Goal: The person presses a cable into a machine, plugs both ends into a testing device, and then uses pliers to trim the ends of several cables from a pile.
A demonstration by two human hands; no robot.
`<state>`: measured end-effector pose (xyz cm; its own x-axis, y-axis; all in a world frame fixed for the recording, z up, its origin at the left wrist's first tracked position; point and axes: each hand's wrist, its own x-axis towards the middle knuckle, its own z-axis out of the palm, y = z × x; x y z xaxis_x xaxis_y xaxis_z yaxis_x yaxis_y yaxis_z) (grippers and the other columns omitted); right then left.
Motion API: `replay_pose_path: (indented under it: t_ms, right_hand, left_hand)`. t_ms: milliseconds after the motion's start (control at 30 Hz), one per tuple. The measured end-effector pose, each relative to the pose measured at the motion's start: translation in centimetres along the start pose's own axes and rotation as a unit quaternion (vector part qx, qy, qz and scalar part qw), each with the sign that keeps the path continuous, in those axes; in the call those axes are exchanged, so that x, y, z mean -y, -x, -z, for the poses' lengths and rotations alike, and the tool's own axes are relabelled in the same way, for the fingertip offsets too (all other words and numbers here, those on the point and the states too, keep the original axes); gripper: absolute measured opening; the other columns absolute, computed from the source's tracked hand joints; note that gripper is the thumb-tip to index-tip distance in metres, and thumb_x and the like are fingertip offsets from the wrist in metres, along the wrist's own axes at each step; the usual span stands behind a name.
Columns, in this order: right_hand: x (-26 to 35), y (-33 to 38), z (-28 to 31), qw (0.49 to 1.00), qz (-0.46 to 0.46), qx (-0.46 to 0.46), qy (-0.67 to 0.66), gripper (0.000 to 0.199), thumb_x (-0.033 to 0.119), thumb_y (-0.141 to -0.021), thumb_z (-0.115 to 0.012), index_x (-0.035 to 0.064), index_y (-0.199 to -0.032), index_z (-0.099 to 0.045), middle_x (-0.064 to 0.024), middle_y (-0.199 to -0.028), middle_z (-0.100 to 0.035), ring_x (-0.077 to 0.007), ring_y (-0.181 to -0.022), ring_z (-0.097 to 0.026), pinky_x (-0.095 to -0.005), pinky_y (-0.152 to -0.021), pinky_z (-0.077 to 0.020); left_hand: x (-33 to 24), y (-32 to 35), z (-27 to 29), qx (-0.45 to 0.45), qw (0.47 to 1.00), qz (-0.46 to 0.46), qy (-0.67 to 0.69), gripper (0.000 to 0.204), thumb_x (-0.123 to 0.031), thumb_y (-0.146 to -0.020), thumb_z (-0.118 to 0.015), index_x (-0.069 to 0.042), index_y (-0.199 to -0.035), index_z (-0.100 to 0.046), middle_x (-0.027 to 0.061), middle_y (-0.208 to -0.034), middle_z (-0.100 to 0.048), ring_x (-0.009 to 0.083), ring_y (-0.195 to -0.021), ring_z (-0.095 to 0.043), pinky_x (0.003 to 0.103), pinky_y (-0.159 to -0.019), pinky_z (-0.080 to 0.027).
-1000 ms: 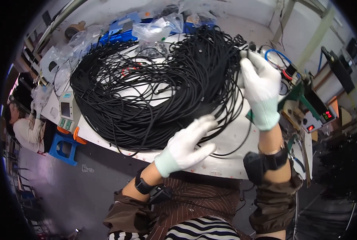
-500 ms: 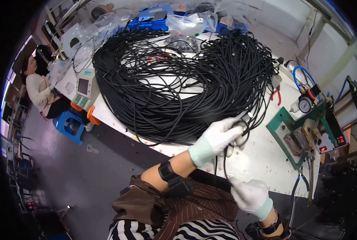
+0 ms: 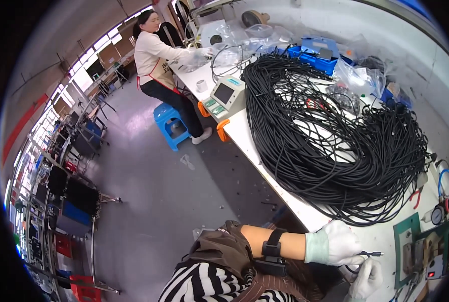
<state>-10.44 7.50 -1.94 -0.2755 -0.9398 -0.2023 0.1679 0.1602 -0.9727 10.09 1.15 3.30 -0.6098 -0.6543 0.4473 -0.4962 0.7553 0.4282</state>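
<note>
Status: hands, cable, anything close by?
Left hand closed on black cable, connector end poking out rightward. Right hand just below, grip unclear. Large cable bundle ahead, green-framed fixture close on the right.

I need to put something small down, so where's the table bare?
The table has a bare patch between the black cables, the green frame and your left hand; a narrower strip runs between the cables and the table's near edge. It's crowded behind the cables, with plastic bags and blue boxes.
</note>
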Motion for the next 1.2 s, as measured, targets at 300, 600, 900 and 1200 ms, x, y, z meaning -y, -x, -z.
replay_pose_path:
  t_ms: [300,600,900,1200]
  right_hand:
    - [3.0,1.4,-3.2,0.993,0.003,-0.049,0.105,0.026,0.024,-0.092,-0.048,0.0006,-0.096,-0.059,-0.0100,-0.084,-0.061,-0.0152,-0.069,-0.057,-0.0237,-0.059,-0.0456]
    - [3.1,2.4,-1.6,0.986,0.024,0.164,0.031,0.021,0.020,-0.093,-0.045,0.0027,-0.103,-0.051,-0.0093,-0.095,-0.054,-0.0170,-0.083,-0.050,-0.0266,-0.069,-0.0416]
    - [3.7,1.1,-3.1,0.894,0.133,0.311,0.294,0.035,0.013,-0.093,-0.047,0.0006,-0.126,-0.043,-0.0118,-0.124,-0.049,-0.0188,-0.115,-0.046,-0.0297,-0.089,-0.0396]
    - [-0.3,1.8,-0.7,0.920,0.221,0.152,0.287,0.030,0.013,-0.095,-0.042,-0.0076,-0.113,-0.053,-0.0164,-0.115,-0.057,-0.0246,-0.099,-0.056,-0.0303,-0.083,-0.0440]
  left_hand:
    - [-0.6,1.0,-0.6,0.041,0.990,-0.131,0.009,0.036,-0.035,-0.079,-0.057,-0.006,-0.058,-0.056,0.0091,-0.053,-0.052,0.0274,-0.049,-0.054,0.037,-0.046,-0.042]
    - [0.2,1.5,0.2,-0.098,0.934,0.066,0.337,0.011,-0.016,-0.077,-0.065,-0.006,-0.074,-0.061,0.0053,-0.075,-0.053,0.0210,-0.068,-0.055,0.031,-0.059,-0.044]
    - [0.7,1.6,-2.5,-0.128,0.940,-0.020,0.315,0.011,-0.019,-0.080,-0.063,-0.008,-0.082,-0.064,0.0127,-0.109,-0.053,0.0258,-0.096,-0.054,0.033,-0.077,-0.045]
    - [0.8,1.1,-3.3,-0.022,0.904,-0.007,0.427,0.022,-0.022,-0.083,-0.059,-0.006,-0.097,-0.061,0.0118,-0.108,-0.056,0.0279,-0.094,-0.056,0.035,-0.082,-0.046]
